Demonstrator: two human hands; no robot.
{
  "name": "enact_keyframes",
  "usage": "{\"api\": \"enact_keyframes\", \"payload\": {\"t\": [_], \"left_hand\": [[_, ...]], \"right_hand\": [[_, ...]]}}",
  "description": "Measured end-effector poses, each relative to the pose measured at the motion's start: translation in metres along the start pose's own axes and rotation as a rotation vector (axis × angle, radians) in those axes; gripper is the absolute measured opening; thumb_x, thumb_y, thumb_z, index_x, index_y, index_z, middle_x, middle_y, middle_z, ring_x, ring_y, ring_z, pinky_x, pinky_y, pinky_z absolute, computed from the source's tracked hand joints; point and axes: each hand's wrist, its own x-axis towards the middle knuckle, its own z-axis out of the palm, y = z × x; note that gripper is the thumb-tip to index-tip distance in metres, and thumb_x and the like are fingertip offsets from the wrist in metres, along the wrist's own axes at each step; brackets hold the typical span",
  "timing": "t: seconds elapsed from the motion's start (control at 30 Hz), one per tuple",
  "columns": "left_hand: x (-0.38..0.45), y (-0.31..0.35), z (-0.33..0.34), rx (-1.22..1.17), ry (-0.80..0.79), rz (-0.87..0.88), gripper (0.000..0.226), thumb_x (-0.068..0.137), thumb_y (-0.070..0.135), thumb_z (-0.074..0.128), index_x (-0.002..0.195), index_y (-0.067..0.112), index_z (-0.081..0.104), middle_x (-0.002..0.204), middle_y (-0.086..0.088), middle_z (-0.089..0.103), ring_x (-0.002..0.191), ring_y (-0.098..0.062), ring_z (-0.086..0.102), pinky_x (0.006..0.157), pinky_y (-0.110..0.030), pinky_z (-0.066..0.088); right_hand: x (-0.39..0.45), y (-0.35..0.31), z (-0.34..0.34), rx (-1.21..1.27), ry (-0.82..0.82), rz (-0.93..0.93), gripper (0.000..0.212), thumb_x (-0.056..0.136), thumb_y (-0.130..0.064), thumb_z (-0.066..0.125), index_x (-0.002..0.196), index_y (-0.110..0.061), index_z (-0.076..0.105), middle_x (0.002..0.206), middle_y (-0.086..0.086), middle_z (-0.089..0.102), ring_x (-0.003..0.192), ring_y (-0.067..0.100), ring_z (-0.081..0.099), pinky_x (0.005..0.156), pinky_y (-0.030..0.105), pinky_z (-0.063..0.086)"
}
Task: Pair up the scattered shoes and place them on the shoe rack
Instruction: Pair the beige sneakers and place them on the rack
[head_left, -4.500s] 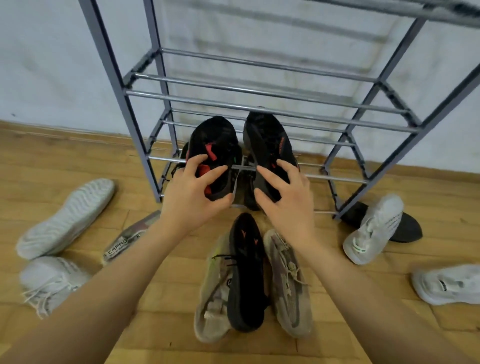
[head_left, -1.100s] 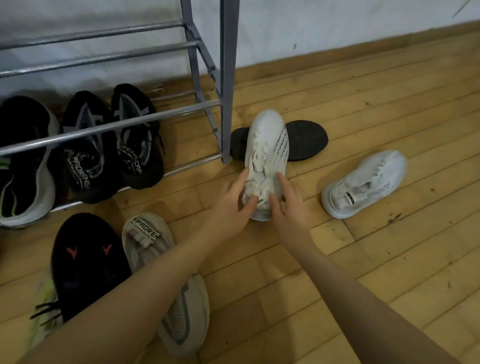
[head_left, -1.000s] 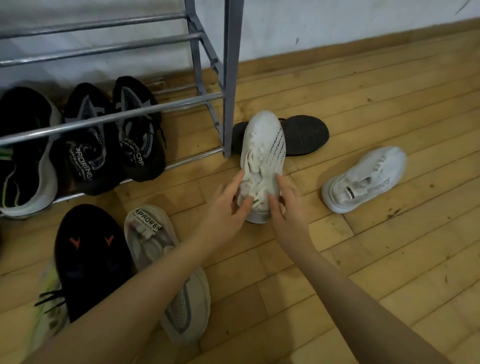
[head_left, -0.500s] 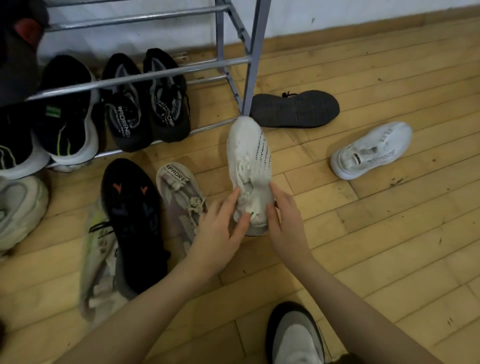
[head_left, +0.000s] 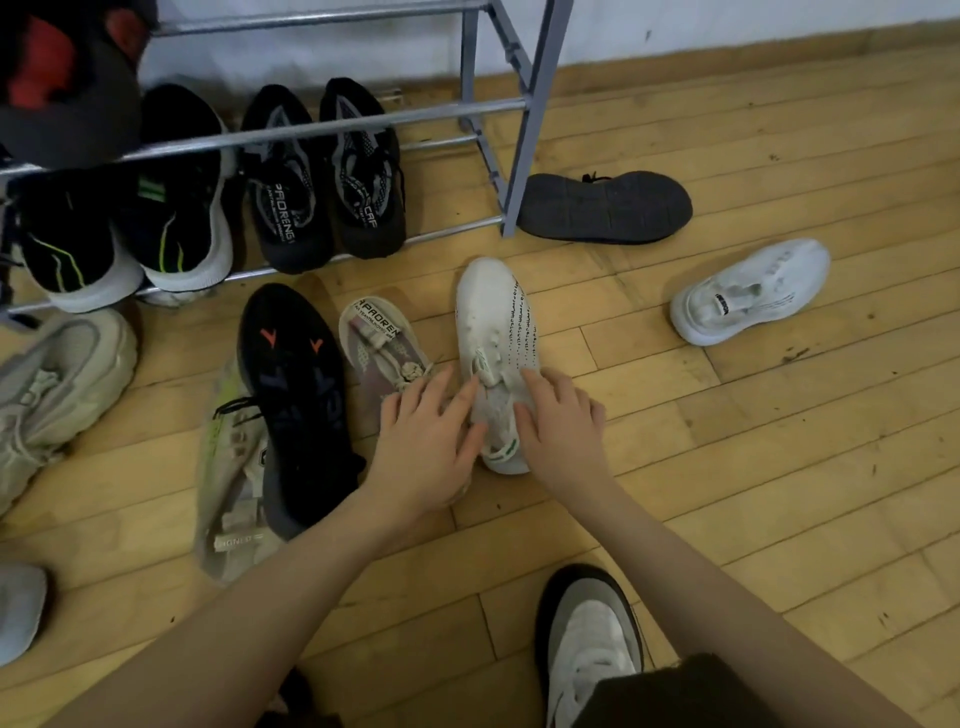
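A white knit sneaker (head_left: 494, 322) with black dotted lines and a green heel tab lies on the wooden floor, toe toward the grey metal shoe rack (head_left: 525, 130). My left hand (head_left: 423, 441) and my right hand (head_left: 558, 421) grip its heel end from either side. Two black pairs stand on the rack's lowest bars: one with grey lettering (head_left: 322, 171), one with green stripes and white soles (head_left: 124, 228). Another white sneaker (head_left: 750, 291) lies to the right.
A black shoe (head_left: 605, 207) lies sole-up by the rack's right leg. A black sole-up shoe (head_left: 293, 395), a beige sneaker (head_left: 382, 353) and a pale green-laced one (head_left: 234, 483) crowd left of my hands. A cream chunky shoe (head_left: 49, 384) sits far left. My own foot (head_left: 592, 644) is near.
Both hands have dragged the white dotted sneaker off the black sole-up shoe and toward me, away from the rack leg. The view has tilted down and shifted left.
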Motion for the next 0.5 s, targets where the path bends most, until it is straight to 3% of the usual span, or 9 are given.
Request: {"api": "enact_keyframes", "payload": {"t": [0.27, 0.5], "left_hand": [[-0.019, -0.05, -0.067, -0.021, 0.186, -0.099, 0.045, 0.095, 0.034, 0.045, 0.137, 0.017, 0.043, 0.146, -0.01, 0.038, 0.131, -0.029, 0.037, 0.106, -0.043, 0.026], [-0.066, -0.116, -0.112, -0.017, 0.296, -0.322, 0.041, 0.094, 0.033, 0.045, 0.132, 0.019, 0.047, 0.142, -0.008, 0.044, 0.124, -0.031, 0.043, 0.101, -0.042, 0.028]], "right_hand": [[0.019, -0.079, -0.029, 0.063, 0.094, -0.229, 0.037, 0.097, -0.026, 0.039, 0.131, -0.017, 0.049, 0.134, 0.004, 0.049, 0.121, 0.025, 0.045, 0.1, 0.039, 0.027], [0.026, -0.176, -0.014, 0.126, 0.026, -0.399, 0.035, 0.098, -0.026, 0.038, 0.13, -0.021, 0.047, 0.131, 0.001, 0.05, 0.121, 0.024, 0.044, 0.097, 0.04, 0.027]]}}
